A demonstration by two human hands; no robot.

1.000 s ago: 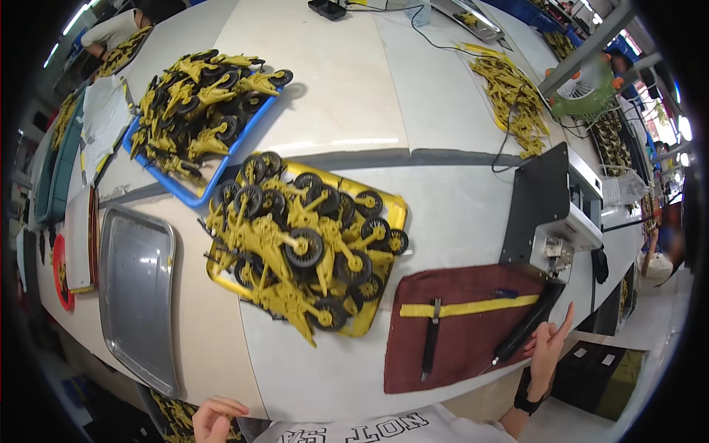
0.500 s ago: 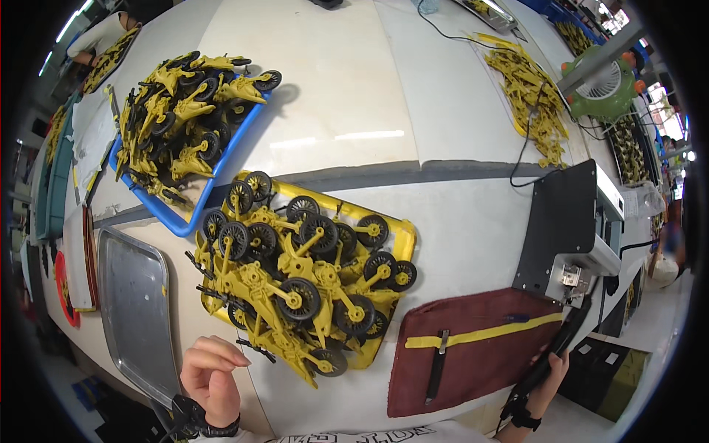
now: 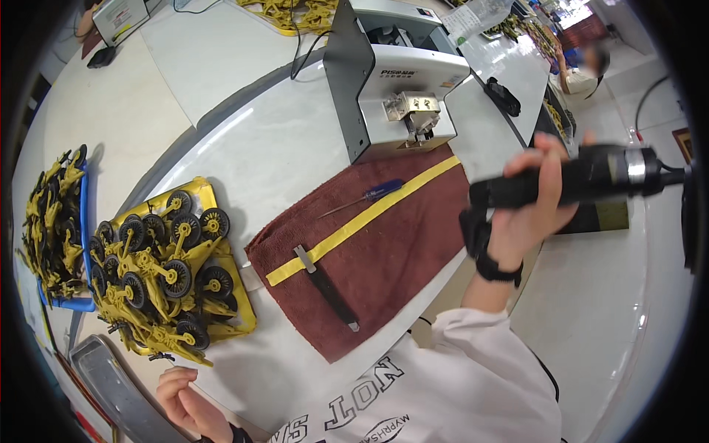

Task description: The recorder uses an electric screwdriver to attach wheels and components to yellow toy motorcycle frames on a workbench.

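Pale worktable [image 3: 277, 133], crossed by a curving dark seam [image 3: 166, 162]. Holds up one black cylindrical tool [image 3: 602, 176] in the right hand [image 3: 548, 186], fingers wrapped around it, to the right of a maroon cloth [image 3: 399, 251]. Curls the left hand [image 3: 185, 400] near a yellow tray [image 3: 203, 190]; cannot tell whether fingertips meet thumb. On the cloth: one blue-handled screwdriver [image 3: 384, 190], one black-handled implement [image 3: 330, 292] and one yellow strip [image 3: 354, 226]. At its far edge, in the way: one silver-and-black machine [image 3: 402, 70], small dark lettering on its front. At left: the yellow tray and one blue tray [image 3: 77, 303], both heaped with yellow black-wheeled motorcycle models [image 3: 151, 258], too tangled to count; nearer, one grey metal tray [image 3: 122, 391]. Below, white shirt [image 3: 473, 376] with dark capitals.
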